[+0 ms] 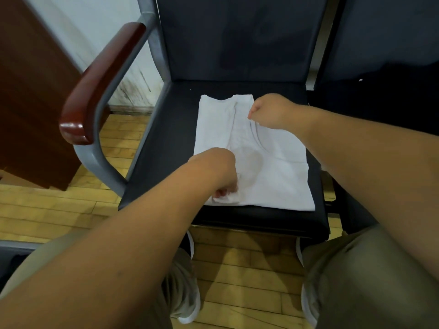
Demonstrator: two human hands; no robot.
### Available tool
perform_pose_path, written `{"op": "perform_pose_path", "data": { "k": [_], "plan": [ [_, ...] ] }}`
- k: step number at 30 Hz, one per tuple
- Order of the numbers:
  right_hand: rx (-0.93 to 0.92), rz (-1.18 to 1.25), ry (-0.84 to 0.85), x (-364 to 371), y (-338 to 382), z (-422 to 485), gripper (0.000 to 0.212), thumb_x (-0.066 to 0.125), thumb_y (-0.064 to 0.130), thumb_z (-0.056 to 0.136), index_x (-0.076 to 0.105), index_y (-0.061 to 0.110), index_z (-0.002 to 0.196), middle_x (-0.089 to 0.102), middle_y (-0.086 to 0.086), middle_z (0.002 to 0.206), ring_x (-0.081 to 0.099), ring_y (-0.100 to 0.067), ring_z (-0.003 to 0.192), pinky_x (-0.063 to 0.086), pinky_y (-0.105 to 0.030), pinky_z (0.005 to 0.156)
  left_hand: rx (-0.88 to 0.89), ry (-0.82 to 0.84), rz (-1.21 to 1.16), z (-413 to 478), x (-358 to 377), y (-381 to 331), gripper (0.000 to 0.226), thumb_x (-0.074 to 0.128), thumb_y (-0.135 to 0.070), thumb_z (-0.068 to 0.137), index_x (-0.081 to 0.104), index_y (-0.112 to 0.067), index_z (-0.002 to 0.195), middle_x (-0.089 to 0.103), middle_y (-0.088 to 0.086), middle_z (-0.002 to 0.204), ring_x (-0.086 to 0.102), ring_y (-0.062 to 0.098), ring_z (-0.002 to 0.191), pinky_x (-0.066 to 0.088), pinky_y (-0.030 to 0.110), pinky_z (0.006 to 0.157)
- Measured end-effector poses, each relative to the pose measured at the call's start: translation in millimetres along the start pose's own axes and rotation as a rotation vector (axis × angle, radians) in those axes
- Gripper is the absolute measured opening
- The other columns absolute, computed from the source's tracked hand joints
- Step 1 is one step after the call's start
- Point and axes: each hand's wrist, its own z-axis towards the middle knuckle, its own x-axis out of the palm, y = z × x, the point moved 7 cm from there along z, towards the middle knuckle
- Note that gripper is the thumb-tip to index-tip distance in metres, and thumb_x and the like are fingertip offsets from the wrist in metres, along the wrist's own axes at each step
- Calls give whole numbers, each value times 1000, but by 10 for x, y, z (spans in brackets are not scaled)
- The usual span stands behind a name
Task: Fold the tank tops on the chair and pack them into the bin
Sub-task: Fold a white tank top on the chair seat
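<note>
Chair [166,143], black padded seat: serves as the folding surface.
Tank top [273,176], white: flat on the seat, partly folded lengthwise, straps far, hem near.
Left hand [221,176]: fingers curled, pinching bunched hem.
Right hand [268,110]: fisted at the strap end, apparently gripping it, probably to carry one long fold across.
Bin: not in view.

A reddish-brown wooden cabinet [31,103] stood at ten o'clock. At eleven o'clock was a white wall [78,24], with dark scuff marks [133,89] low down. Pale wood-plank flooring [249,269] ran from eight o'clock round to six. A second dark seat [380,67] sat at two o'clock.
</note>
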Motion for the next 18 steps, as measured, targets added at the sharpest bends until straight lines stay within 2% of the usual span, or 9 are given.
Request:
{"op": "perform_pose_path", "data": {
  "k": [4, 8, 11, 14, 16, 18],
  "plan": [
    [3, -14, -18, -46, -125, -63, 29, 55, 18, 99, 74, 3, 116, 73, -17, 123, 70, -35, 112, 58, -49, 99, 148, -15, 12, -69, -64, -98, 29, 72, -36, 102, 75, -10, 88, 76, -3, 76, 73, 15, 70, 58, 33, 91],
    [24, -6, -52, -158, -239, -109, 31, 52, 18, 102, 74, 3, 118, 72, -19, 125, 70, -36, 111, 58, -50, 100, 214, 38, 46, -88, 43, -189, 36, 66, -39, 104, 79, -6, 96, 81, 3, 87, 78, 20, 76, 58, 32, 83],
    [19, 36, -161, -334, -341, -130, 29, 52, 16, 104, 75, 6, 116, 73, -17, 119, 69, -34, 108, 58, -47, 99, 297, -32, 84, -94, 5, -339, 38, 61, -43, 105, 79, -10, 96, 81, 0, 83, 77, 19, 79, 51, 30, 73],
    [46, 12, -234, -478, -508, -124, 28, 52, 13, 104, 75, 12, 119, 72, -9, 120, 67, -30, 111, 57, -42, 98, 423, -103, 65, -127, -33, -604, 28, 61, -41, 106, 72, -15, 104, 76, -5, 89, 70, 15, 82, 43, 26, 66],
    [70, -37, -244, -517, -638, -106, 29, 51, 9, 103, 74, 7, 120, 71, -15, 121, 66, -34, 113, 57, -46, 99, 517, -153, 85, -156, -37, -795, 19, 63, -40, 105, 68, -22, 111, 66, -9, 98, 61, 14, 88, 39, 23, 65],
    [79, -100, -249, -539, -758, -73, 29, 50, 6, 101, 73, 1, 119, 67, -21, 124, 63, -36, 115, 56, -50, 101, 606, -164, 70, -162, -15, -953, 21, 66, -35, 105, 65, -28, 125, 61, -9, 107, 58, 14, 94, 40, 22, 69]
  ]
}}
